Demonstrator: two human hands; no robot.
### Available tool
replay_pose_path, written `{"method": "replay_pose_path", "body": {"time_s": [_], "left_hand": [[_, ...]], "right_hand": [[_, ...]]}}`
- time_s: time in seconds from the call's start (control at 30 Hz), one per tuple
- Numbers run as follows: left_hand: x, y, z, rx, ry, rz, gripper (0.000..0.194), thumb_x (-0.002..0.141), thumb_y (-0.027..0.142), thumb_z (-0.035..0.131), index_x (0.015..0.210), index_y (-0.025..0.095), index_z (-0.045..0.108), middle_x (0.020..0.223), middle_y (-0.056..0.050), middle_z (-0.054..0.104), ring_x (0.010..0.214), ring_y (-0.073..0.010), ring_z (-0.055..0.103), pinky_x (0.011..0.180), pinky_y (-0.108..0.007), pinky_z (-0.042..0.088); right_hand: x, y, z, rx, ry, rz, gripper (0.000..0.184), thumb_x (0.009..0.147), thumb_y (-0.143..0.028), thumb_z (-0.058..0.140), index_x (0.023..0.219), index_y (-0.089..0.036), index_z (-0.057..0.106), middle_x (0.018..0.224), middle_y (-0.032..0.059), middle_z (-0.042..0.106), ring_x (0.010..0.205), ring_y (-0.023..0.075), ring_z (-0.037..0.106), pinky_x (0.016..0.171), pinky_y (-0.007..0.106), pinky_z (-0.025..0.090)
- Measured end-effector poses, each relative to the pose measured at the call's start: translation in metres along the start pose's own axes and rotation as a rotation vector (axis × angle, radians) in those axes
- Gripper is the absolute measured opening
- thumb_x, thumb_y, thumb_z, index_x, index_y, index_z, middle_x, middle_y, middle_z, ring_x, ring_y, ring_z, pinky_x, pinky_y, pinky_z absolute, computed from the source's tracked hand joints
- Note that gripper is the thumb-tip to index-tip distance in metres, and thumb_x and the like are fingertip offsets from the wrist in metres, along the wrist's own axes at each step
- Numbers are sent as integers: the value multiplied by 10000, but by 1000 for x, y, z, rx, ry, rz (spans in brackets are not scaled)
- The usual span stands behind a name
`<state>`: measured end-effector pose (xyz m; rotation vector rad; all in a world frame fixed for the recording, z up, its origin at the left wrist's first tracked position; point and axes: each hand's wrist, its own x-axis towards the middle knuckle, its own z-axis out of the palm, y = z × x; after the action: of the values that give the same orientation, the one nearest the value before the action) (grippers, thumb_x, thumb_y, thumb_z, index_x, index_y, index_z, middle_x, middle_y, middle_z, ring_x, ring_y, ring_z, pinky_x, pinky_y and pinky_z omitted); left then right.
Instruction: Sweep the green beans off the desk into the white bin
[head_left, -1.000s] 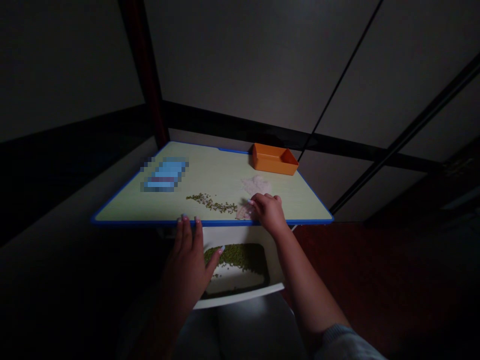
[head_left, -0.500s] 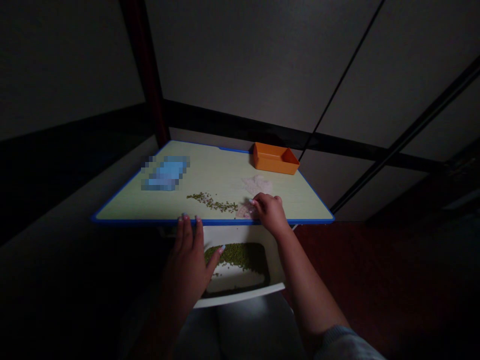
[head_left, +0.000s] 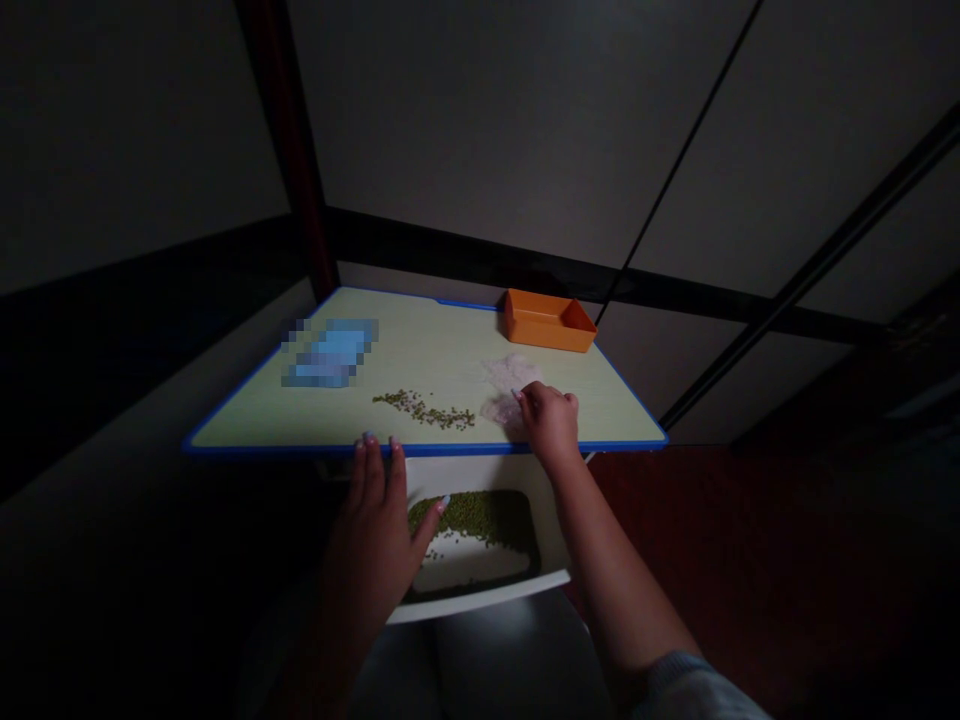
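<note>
My left hand (head_left: 379, 530) is open, fingers stretched with their tips at the front edge of the table (head_left: 262, 405). Its thumb reaches over a white drawer-like bin (head_left: 553, 515) holding small green beans (head_left: 480, 512), which look like mung beans. My right hand (head_left: 551, 420) is closed in a pinch over the table's right half, its fingertips at a pale pinkish, crumpled, thin sheet (head_left: 510, 372). Whether that is a bag or mesh I cannot make out. More small beans (head_left: 427, 410) lie in a loose strip left of it.
At the table's back right corner stands an orange open box (head_left: 551, 325). A blue item (head_left: 330, 352), blurred out, lies on the left side. A blue rim (head_left: 600, 446) edges the table. Behind it rises a panelled wall (head_left: 480, 130).
My right hand has shifted slightly right, and the lower part of the pale sheet has moved and bunched up with it. My left hand stays in place.
</note>
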<state>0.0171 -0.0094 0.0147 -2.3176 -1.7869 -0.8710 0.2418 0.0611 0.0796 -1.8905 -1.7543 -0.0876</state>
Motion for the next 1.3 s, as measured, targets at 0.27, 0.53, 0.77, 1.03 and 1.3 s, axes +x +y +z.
{"method": "replay_pose_path", "body": {"time_s": [0.27,0.53,0.77,1.03,1.3], "left_hand": [[1,0,1,5,7,3,835,810,554,435,1435,66,173,1528,-287,154,1436,-371,104,1090,-525,322],[0,0,0,4,5,5,839,808,548,444,1435,63,171,1528,-285,158,1438,-367,102,1095,-518,316],[1,1,0,4,-4,-2,829,808,532,450,1436,67,174,1534,-277,150,1439,-365,94,1096,-519,315],[0,1,0,5,-3,3,838,806,548,445,1436,66,174,1533,-280,147,1437,-368,107,1094,-518,317],[0,0,1,24,-1,16,831,813,540,438,1431,50,179,1522,-298,159,1435,-375,103,1083,-526,329]], "right_hand": [[-1,-5,0,-14,-58,-60,184,917,-273,481,885,-184,639,854,68,697,844,189,596,776,303,253],[-2,-8,-1,18,-95,-159,179,911,-278,495,855,-188,640,828,45,695,832,180,592,786,304,253],[-1,-3,0,-66,-58,-71,193,913,-290,488,876,-185,645,844,70,700,826,188,602,767,305,247],[1,-5,1,-44,-57,-40,196,915,-286,484,880,-183,647,845,76,703,834,192,605,758,299,251],[-2,-3,0,61,-41,-98,188,915,-277,480,877,-183,638,867,55,710,846,182,609,797,299,265]]}}
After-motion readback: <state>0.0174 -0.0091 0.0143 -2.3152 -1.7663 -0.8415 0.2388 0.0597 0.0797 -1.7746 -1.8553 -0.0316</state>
